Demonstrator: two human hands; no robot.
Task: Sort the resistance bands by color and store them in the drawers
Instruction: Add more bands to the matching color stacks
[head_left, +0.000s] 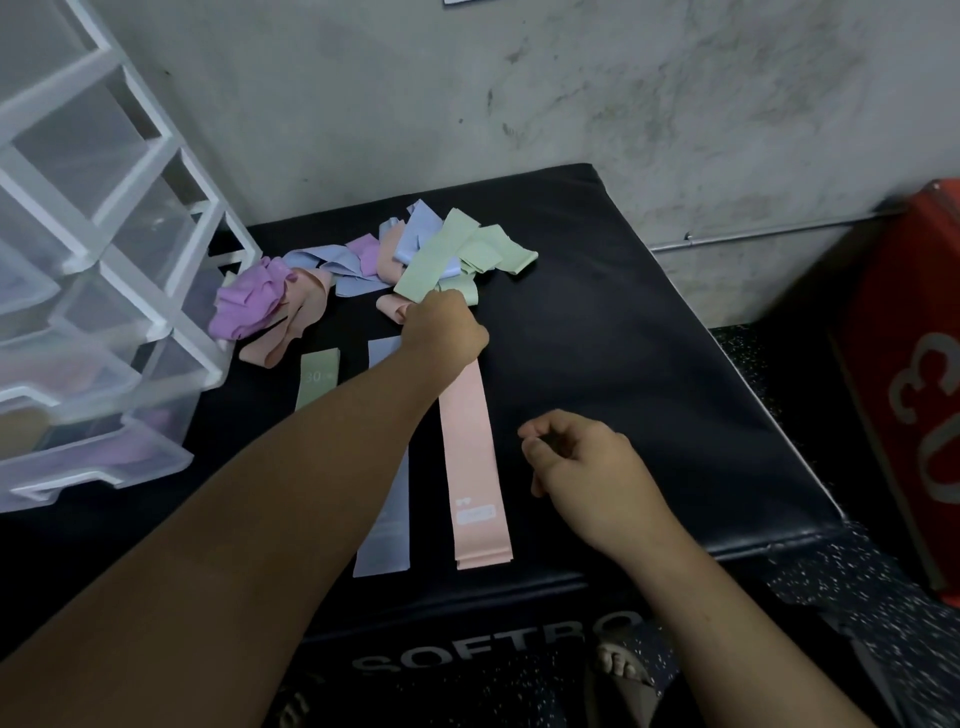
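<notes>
A heap of pastel resistance bands lies at the back of the black padded box (623, 322): green bands (462, 249), blue bands (415, 234), pink ones (291, 327) and a purple bunch (249, 304). My left hand (444, 327) reaches into the heap and grips the end of a green band at its front edge. Three bands lie flat in a row nearer me: a green one (317, 379), a blue one (384, 540) partly under my left forearm, and a pink one (475, 467). To the right of the pink band hovers my right hand (576, 462), fingers loosely curled and holding nothing.
A translucent white drawer unit (104, 270) stands at the left with its lower drawers pulled out; purple shows in the bottom one (119, 457). A grey wall is behind. A red box (914, 374) stands on the speckled floor at the right. My sandalled feet show below.
</notes>
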